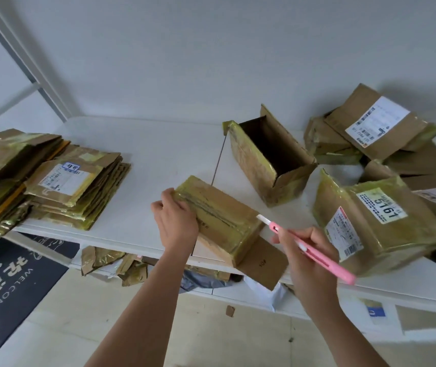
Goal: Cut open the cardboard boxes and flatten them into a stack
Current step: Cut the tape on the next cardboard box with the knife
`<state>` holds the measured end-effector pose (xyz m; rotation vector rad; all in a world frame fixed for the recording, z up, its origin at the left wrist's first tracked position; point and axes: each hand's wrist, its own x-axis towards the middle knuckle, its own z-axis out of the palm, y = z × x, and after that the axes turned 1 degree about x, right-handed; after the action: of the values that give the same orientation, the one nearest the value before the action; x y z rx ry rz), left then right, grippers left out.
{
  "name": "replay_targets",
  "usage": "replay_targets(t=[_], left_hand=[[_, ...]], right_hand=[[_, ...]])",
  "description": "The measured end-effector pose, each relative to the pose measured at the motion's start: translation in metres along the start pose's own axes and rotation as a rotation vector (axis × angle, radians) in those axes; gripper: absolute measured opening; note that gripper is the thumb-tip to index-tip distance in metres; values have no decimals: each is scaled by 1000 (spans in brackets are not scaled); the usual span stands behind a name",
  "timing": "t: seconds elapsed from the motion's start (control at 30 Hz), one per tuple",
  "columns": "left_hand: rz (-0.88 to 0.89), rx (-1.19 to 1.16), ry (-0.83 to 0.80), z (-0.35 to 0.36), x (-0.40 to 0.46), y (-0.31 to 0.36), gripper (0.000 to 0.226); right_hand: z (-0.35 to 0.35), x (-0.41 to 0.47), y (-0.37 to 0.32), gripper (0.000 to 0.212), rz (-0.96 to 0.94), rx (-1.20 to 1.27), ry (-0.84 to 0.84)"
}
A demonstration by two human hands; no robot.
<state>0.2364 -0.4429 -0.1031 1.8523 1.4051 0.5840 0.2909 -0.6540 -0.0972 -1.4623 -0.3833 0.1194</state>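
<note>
The box point(218, 218), brown card under yellowish tape with one flap hanging open toward the person, lies at the near edge of a white table point(158, 154). The left hand point(176, 221) grips its left end. The right hand point(309, 256) holds a pink cutter point(309, 250), blade at the box's right end. Left of the grip sits the flattened stack point(44, 178); right of it, more boxes point(378, 207). White wall behind, pale floor, dark mat point(7, 282) below.

Matt brown cardboard on the small box point(221, 221), wrapped in glossy yellowish tape. The cutter point(315, 251) was smooth pink plastic; the table point(158, 152) smooth, matt white; paper label point(382, 205) matt.
</note>
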Motion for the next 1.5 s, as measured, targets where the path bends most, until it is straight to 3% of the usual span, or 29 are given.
replay_targets(t=[0.13, 0.2, 0.3, 0.37, 0.43, 0.53, 0.63, 0.83, 1.27, 1.5], left_hand=[[-78, 345, 50, -5, -14, 0, 34], [63, 378, 50, -6, -13, -3, 42], [344, 364, -103, -10, -3, -3, 57], [344, 359, -170, -16, -2, 5, 50], [313, 482, -108, -18, -5, 15, 43], [529, 624, -101, -4, -10, 18, 59], [614, 646, -189, 11, -4, 7, 71], [601, 662, -190, 19, 8, 11, 54], [669, 441, -84, 21, 7, 6, 56], [667, 407, -12, 26, 5, 8, 50]], right_hand=[[-2, 9, 2, 25, 94, 49, 40], [5, 13, 4, 22, 162, 158, 75], [17, 18, 7, 15, 255, 300, 75], [24, 19, 10, 14, 284, 327, 63], [28, 23, 11, 15, 287, 334, 78], [31, 29, 14, 15, 277, 341, 77], [28, 33, 17, 9, 231, 337, 43], [25, 45, 28, 2, 142, 235, 63], [31, 50, 44, 6, 110, 126, 57], [24, 50, 40, 9, 71, -7, -38]])
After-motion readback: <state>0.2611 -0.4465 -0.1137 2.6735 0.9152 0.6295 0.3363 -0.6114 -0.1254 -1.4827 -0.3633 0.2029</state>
